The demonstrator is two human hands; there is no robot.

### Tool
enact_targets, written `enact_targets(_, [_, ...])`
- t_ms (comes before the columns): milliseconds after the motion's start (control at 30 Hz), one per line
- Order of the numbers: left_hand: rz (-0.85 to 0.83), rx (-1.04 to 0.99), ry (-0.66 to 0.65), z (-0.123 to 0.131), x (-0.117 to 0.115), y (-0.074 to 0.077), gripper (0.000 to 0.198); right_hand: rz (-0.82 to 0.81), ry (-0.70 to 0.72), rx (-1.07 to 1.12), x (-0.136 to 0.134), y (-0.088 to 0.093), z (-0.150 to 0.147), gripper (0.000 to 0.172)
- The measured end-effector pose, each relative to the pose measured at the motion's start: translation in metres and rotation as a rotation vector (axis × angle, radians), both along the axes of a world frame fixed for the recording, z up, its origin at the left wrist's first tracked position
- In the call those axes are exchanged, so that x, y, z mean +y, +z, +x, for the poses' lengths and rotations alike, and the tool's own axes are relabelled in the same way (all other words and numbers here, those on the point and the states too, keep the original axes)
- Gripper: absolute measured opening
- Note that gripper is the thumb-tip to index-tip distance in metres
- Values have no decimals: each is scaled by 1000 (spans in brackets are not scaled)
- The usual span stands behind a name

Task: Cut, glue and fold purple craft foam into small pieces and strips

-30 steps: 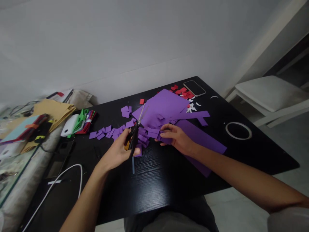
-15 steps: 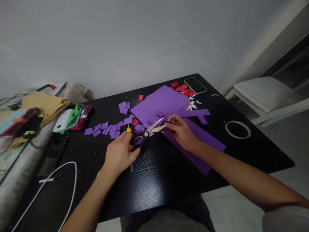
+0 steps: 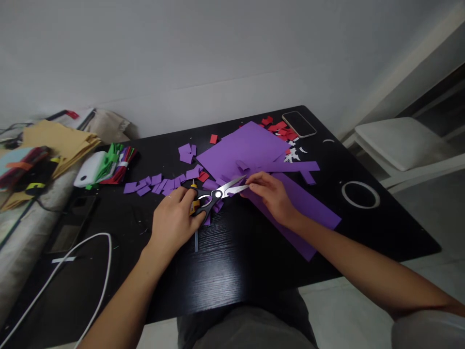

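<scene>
My left hand (image 3: 175, 218) grips the black handles of a pair of scissors (image 3: 215, 194), whose blades lie parted and point right over the black table (image 3: 236, 261). My right hand (image 3: 271, 195) pinches a small purple paper piece at the blade tips, resting on a long purple strip (image 3: 308, 206). A large purple sheet (image 3: 243, 151) lies behind. Several small cut purple rectangles (image 3: 160, 184) trail to the left of the scissors.
Red scraps (image 3: 276, 127) and a phone (image 3: 299, 123) lie at the table's far corner. A white ring (image 3: 360, 195) sits at the right. A white cable (image 3: 83, 257), a white device (image 3: 89, 174), coloured paper bundles (image 3: 118, 165) and brown envelopes (image 3: 61, 140) are at left. A white chair (image 3: 403, 140) stands right.
My left hand lowered the scissors from upright to lying flat, blades pointing right. My right hand shifted from the purple pile to the blade tips.
</scene>
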State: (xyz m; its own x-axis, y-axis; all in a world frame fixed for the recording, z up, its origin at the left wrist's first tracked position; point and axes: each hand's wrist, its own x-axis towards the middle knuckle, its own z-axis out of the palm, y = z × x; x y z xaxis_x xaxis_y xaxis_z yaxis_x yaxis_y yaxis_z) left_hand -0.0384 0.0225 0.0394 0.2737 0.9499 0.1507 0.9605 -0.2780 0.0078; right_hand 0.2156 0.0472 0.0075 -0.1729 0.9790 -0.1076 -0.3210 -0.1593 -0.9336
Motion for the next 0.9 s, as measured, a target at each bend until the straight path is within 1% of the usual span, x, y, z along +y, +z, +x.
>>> enact_targets(100, [14,6,-15,0,0,0,27,207,-91,-177,-1,-4,-2,17])
enact_targets(233, [26,15,-19,1,1,0,25,262,-131,-283,-1,-8,-3,16])
enact_targets(333, [18,14,-6,0,2,1,25,237,-154,-307,1,-7,-1,20])
enact_targets(400, [19,6,3,-1,3,1,26,191,-161,-266,3,-5,0,23])
enact_targets(600, [28,-45,63,-2,2,-3,26,11,-170,54,6,-4,-1,27])
enact_targets(667, [-24,-58,98,-1,2,-3,23,-21,-188,109,7,-4,-2,29])
enact_targets(733, [-114,-101,113,-1,2,-2,25,-36,-194,137,7,-3,-2,28])
enact_targets(833, [-293,-218,48,0,1,3,35,-42,-199,138,6,-2,-1,24])
enact_targets(900, [-412,-277,-25,1,0,6,36,-45,-201,132,6,-3,0,26])
